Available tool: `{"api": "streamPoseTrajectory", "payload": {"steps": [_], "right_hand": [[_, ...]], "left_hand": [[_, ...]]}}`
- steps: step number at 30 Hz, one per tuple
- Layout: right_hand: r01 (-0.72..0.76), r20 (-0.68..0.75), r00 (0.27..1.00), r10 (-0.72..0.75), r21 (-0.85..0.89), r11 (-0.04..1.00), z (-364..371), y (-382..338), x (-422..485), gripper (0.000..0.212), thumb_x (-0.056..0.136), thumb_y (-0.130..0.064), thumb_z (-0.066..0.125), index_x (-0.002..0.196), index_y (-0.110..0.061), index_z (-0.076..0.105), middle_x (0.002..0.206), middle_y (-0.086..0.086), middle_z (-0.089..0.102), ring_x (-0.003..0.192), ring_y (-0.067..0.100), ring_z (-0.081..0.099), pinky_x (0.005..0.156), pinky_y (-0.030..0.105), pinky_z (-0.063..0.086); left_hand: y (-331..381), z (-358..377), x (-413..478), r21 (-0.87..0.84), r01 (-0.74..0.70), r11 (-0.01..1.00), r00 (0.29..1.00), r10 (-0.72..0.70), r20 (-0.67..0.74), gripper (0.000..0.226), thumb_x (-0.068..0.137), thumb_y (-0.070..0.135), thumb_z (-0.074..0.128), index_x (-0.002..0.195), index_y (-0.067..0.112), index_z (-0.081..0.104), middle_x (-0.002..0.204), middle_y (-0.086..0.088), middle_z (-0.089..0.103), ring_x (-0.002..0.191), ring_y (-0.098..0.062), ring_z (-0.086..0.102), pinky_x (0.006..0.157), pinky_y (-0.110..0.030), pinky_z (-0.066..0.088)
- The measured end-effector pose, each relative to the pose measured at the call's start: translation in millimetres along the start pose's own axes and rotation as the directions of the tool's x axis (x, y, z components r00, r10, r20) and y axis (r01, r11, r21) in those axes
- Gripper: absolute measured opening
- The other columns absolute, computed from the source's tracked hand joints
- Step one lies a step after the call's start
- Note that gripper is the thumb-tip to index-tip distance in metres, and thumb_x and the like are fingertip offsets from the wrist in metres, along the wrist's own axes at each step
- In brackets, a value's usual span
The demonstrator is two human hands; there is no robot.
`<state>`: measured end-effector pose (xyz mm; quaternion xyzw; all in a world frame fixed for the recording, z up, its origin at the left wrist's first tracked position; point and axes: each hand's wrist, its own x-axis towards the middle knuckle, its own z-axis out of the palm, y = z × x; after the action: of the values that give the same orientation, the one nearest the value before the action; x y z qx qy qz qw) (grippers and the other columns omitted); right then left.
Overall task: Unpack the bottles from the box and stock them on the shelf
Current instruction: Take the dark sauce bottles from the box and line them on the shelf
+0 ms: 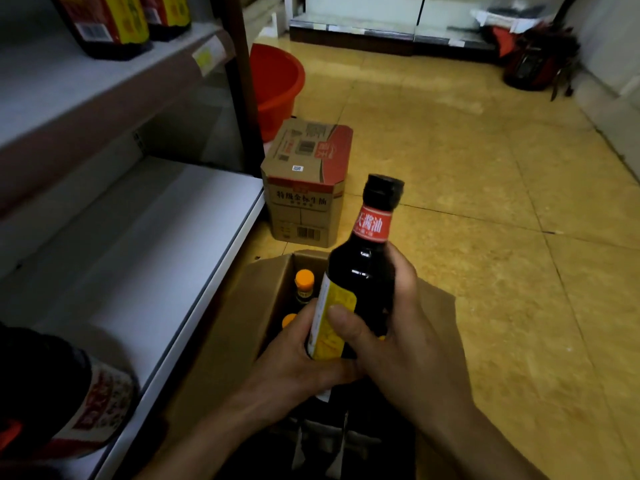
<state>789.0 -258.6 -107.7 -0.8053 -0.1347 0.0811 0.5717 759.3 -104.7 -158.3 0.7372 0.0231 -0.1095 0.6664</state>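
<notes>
While raised above the open box [239,317], gripped low by left hand [298,362] and right hand [408,341], fingers [341,320] curled round the yellow label. Glossy dark bottle [360,271], black cap, red neck band. Farther, orange-capped bottles [304,277] inside the box, then closed carton [304,188].

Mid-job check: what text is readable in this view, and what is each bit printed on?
"天酱油": red neck label of the held bottle; its left edge curves out of sight.
"特级金标生抽": front of the closed box.
Too blurred or small to read: the held bottle's yellow label, the shelf bottles, the shelf tag, the closed box's small print and barcode digits.
</notes>
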Motion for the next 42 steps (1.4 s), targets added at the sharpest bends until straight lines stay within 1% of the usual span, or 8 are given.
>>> {"api": "streamPoseTrajectory", "payload": {"steps": [5,13,18,22,27,32,38,42], "right_hand": [[-0.116,-0.032,0.992,0.121,0.120,0.986,4.0,-2.4,8.3,0.075,0.060,-0.064,0.068,0.129,-0.053,0.040,0.107,-0.034,0.065,0.099,-0.019,0.062,0.072,0.005,0.052],[-0.143,0.077,0.990,0.121,0.468,0.872,-10.5,-9.6,16.1,0.036,0.085,-0.034,0.076,0.119,-0.026,0.067,0.100,0.000,0.080,0.090,0.017,0.078,0.069,0.027,0.061],[-0.226,0.269,0.962,0.044,0.698,0.679,-20.0,-5.3,19.8,0.062,0.079,-0.044,0.078,0.124,-0.004,0.064,0.115,0.022,0.073,0.094,0.034,0.075,0.076,0.043,0.061],[-0.205,0.285,0.959,0.006,0.672,0.711,-20.6,3.8,22.7,0.073,0.072,-0.053,0.084,0.125,-0.007,0.066,0.119,0.023,0.071,0.104,0.034,0.072,0.086,0.042,0.061],[-0.178,0.224,0.972,0.070,0.510,0.842,-15.3,2.7,25.1,0.082,0.073,-0.069,0.074,0.138,-0.022,0.057,0.121,0.004,0.075,0.114,0.021,0.072,0.091,0.035,0.060],[-0.121,0.162,0.983,0.091,0.183,0.976,-3.9,-1.3,22.5,0.039,0.091,-0.041,0.058,0.127,-0.026,0.056,0.085,-0.042,0.069,0.083,-0.020,0.066,0.069,0.001,0.049],[-0.150,0.200,0.974,0.104,0.234,0.961,3.4,6.9,26.9,0.070,0.071,-0.032,0.077,0.135,-0.029,0.051,0.112,-0.018,0.076,0.101,0.000,0.073,0.079,0.015,0.058],[-0.163,0.141,0.982,0.126,0.292,0.943,-5.1,6.2,29.3,0.062,0.073,-0.013,0.082,0.129,-0.019,0.056,0.097,-0.018,0.079,0.086,-0.002,0.075,0.065,0.011,0.056]], "left_hand": [[1.0,17.4,-1.5,-0.037,-0.009,0.999,0.999,0.007,-0.048,0.059,0.085,0.011,0.080,0.131,0.034,0.051,0.112,0.013,0.074,0.102,-0.004,0.072,0.081,-0.021,0.057],[18.3,8.4,-4.9,-0.313,0.140,0.939,0.972,-0.070,0.225,0.042,0.085,0.008,0.079,0.118,0.032,0.071,0.114,-0.001,0.077,0.108,-0.016,0.073,0.089,-0.027,0.056],[19.4,1.4,-8.6,-0.431,0.240,0.870,0.884,-0.012,0.468,0.067,0.080,0.013,0.084,0.138,0.037,0.058,0.123,-0.009,0.071,0.114,-0.027,0.069,0.102,-0.042,0.053],[15.9,11.3,-12.1,-0.299,0.129,0.946,0.948,-0.029,0.317,0.071,0.087,0.009,0.077,0.145,0.039,0.048,0.134,-0.005,0.067,0.125,-0.027,0.064,0.108,-0.048,0.049],[12.4,18.8,-8.8,-0.133,0.000,0.991,1.000,0.001,0.000,0.070,0.080,0.006,0.084,0.134,0.036,0.050,0.118,0.018,0.072,0.111,-0.003,0.069,0.085,-0.019,0.057],[-0.5,23.3,-0.9,-0.128,-0.007,0.992,0.955,-0.032,-0.294,0.078,0.055,0.041,0.091,0.124,0.036,0.056,0.111,0.016,0.075,0.102,-0.006,0.074,0.085,-0.033,0.062],[2.0,28.7,4.8,-0.039,0.015,0.999,0.917,-0.029,-0.399,0.081,0.056,0.056,0.082,0.128,0.037,0.052,0.111,0.022,0.071,0.100,0.002,0.071,0.085,-0.030,0.062],[9.6,25.0,1.3,-0.035,-0.001,0.999,0.966,-0.008,-0.258,0.072,0.072,0.021,0.091,0.131,0.031,0.050,0.113,0.031,0.068,0.103,0.006,0.069,0.079,-0.011,0.055]]}}
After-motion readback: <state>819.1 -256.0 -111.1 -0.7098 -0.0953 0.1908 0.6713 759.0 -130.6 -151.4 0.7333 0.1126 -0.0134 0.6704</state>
